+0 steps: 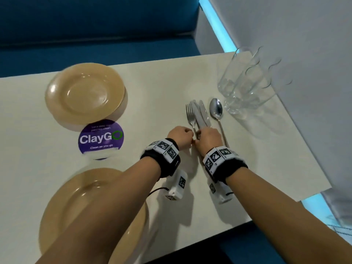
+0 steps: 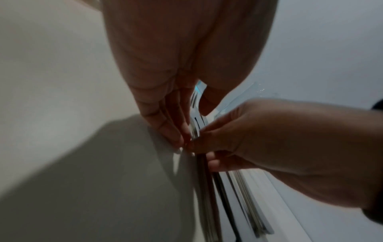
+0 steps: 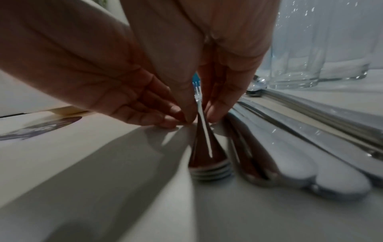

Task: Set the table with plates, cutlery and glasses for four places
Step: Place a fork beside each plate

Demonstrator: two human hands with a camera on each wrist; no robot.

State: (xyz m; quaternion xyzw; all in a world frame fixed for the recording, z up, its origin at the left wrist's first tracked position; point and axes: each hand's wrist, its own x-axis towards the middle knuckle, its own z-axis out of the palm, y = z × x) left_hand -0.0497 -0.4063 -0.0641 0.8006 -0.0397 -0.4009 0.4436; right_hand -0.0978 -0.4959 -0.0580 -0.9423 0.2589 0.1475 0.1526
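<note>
Both hands, left hand (image 1: 180,135) and right hand (image 1: 209,137), pinching the stacked forks (image 3: 209,157) beside the knives (image 1: 201,115); a slip scatters them toward the glasses (image 1: 245,88).

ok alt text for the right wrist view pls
Both hands, right hand and left hand, pinch the handles of a stack of forks lying on a white table. Knives lie alongside, with spoons and clear glasses behind.
</note>
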